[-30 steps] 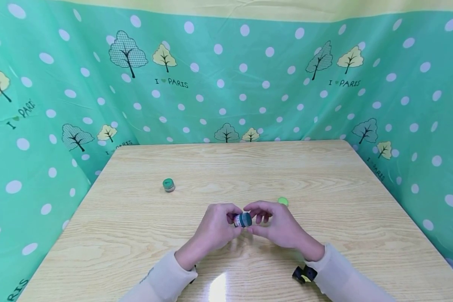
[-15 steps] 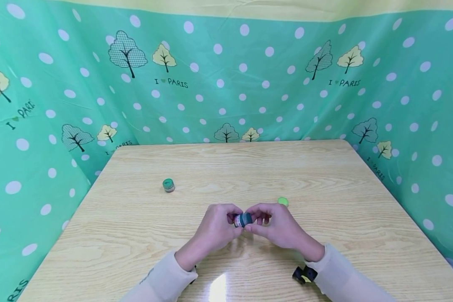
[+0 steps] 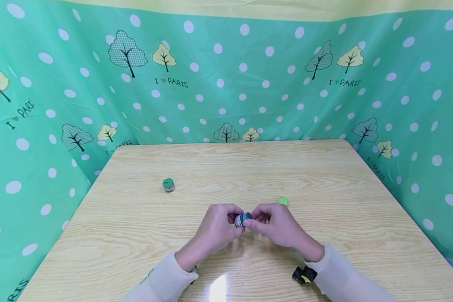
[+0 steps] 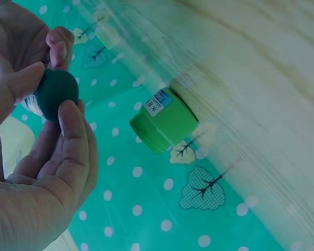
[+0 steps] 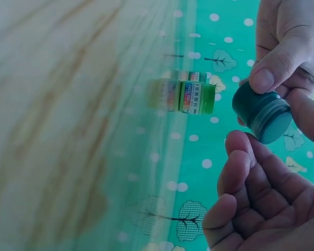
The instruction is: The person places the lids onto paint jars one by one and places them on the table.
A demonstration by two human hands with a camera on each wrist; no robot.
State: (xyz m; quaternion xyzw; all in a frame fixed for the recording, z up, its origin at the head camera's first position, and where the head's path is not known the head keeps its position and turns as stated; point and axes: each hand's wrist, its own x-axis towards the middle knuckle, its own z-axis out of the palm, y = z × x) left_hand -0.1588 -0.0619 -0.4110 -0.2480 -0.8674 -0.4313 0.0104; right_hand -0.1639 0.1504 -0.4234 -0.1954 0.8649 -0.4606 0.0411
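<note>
In the head view, a small dark teal paint jar (image 3: 239, 220) is held tilted between both hands, its cap towards the right. My left hand (image 3: 215, 224) grips the jar's body; in the left wrist view its thumb and fingers (image 4: 70, 117) press from opposite sides, with the rounded base showing. My right hand (image 3: 281, 226) has its thumb over the cap and curled fingers behind it. From the right wrist, the cap (image 5: 276, 125) sits at the right thumb and index finger, while the other fingers stay loosely bent below.
A light green paint jar (image 3: 283, 201) stands just beyond my right hand. Farther back on the left of the wooden table (image 3: 230, 167) is a second jar with a green cap (image 3: 168, 185). A polka-dot green curtain (image 3: 226, 92) borders the table's back and sides.
My right fingers have closed in on the cap, and the right thumb has slid left across its front. The left hand and the standing jars have stayed put.
</note>
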